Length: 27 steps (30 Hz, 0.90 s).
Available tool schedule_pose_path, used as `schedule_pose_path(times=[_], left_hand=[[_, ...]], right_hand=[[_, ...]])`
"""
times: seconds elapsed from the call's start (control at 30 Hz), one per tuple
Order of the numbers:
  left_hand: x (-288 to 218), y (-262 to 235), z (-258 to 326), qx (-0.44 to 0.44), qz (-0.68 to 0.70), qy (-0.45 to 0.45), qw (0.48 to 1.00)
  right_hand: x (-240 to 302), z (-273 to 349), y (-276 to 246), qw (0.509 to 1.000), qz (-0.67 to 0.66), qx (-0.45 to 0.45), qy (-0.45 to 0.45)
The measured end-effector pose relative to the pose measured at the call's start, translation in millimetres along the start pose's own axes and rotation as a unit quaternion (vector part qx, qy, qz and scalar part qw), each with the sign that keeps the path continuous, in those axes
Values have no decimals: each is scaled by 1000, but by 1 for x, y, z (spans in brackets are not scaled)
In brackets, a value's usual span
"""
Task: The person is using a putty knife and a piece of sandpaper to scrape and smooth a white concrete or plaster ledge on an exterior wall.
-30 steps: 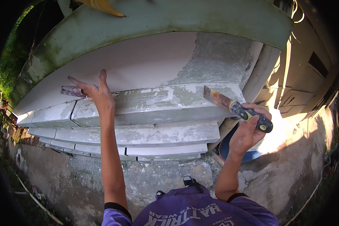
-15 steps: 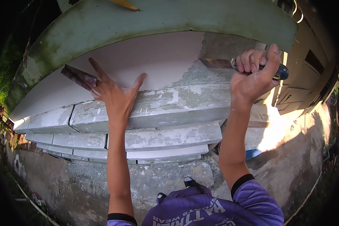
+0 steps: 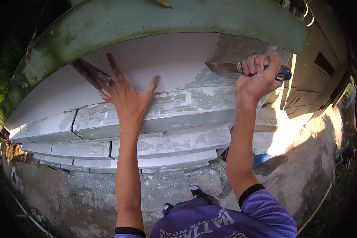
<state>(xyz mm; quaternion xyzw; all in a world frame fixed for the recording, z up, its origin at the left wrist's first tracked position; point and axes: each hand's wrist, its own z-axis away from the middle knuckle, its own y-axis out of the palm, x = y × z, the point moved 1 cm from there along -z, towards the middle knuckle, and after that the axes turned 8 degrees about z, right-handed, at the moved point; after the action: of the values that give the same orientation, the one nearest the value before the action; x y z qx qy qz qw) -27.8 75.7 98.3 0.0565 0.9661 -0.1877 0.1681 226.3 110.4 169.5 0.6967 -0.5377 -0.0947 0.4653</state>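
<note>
Upper right of the frame, the right hand grips a rusty flat-bladed metal scraper by its dark rounded handle, the place to hold: probably light, stiff! Upper left, the left hand splays wide, outer fingers holding a dusty dark strip.

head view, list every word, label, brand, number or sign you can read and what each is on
Shirt: large white lettering across the purple cloth, readable in part, but I won't copy it.
Shirt, to the right: smaller white marks at the lower edge, too small and cut off to read.
Scraper in the right hand: no lettering can be made out; fingers hide much of the handle.
</note>
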Motion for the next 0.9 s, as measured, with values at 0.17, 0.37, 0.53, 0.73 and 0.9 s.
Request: schedule_pose_path(times=[0.17, 0.37, 0.53, 0.73, 0.9], left_hand=[[2, -1, 1, -2, -4, 18, 1000], [1, 1, 1, -3, 16, 48, 999], [2, -1, 2, 14, 16, 50, 999], [1, -3, 2, 29, 28, 45, 998], [2, -4, 2, 31, 35, 48, 998]], right_hand=[[3, 24, -9, 995, -11, 89, -54], [10, 55, -46, 938, 252, 107, -212], [24, 89, -68, 909, 369, 159, -111], [42, 127, -95, 871, 465, 140, -77], [60, 154, -105, 827, 544, 130, -58]])
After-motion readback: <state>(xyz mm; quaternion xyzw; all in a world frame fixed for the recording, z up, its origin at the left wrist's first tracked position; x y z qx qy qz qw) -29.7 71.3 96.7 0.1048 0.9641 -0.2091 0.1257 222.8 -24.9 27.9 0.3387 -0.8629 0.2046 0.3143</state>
